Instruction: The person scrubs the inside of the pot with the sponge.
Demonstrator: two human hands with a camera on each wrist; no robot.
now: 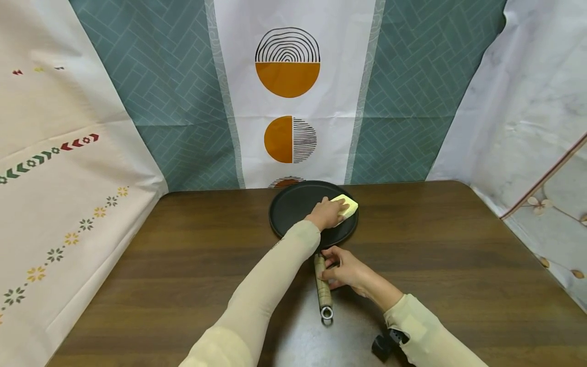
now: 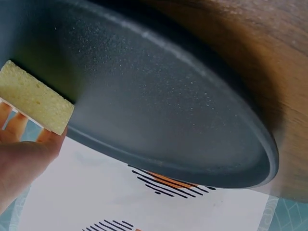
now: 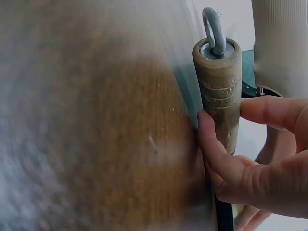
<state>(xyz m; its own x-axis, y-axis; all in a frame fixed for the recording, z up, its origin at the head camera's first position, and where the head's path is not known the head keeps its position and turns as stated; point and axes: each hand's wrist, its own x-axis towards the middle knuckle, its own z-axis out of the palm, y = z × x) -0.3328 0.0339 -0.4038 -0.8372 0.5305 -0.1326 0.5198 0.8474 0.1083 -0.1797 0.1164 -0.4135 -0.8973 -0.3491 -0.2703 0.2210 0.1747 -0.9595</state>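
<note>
A round black flat pan (image 1: 293, 206) lies on the wooden table, its wood-look handle (image 1: 323, 288) with a metal ring pointing toward me. My left hand (image 1: 326, 213) reaches over the pan and holds a pale yellow sponge (image 1: 347, 208) at the pan's right side. In the left wrist view, the sponge (image 2: 36, 96) is pinched between thumb and fingers, close over the dark cooking surface (image 2: 144, 101). My right hand (image 1: 346, 270) grips the handle from the right. The right wrist view shows its thumb and fingers on either side of the handle (image 3: 221, 91).
The brown wooden table (image 1: 206, 255) extends on both sides of the pan. Patterned cloth hangings (image 1: 183, 92) stand right behind its far edge, and light cloths (image 1: 69, 204) flank it. A black wrist camera (image 1: 385, 346) sits by the right sleeve.
</note>
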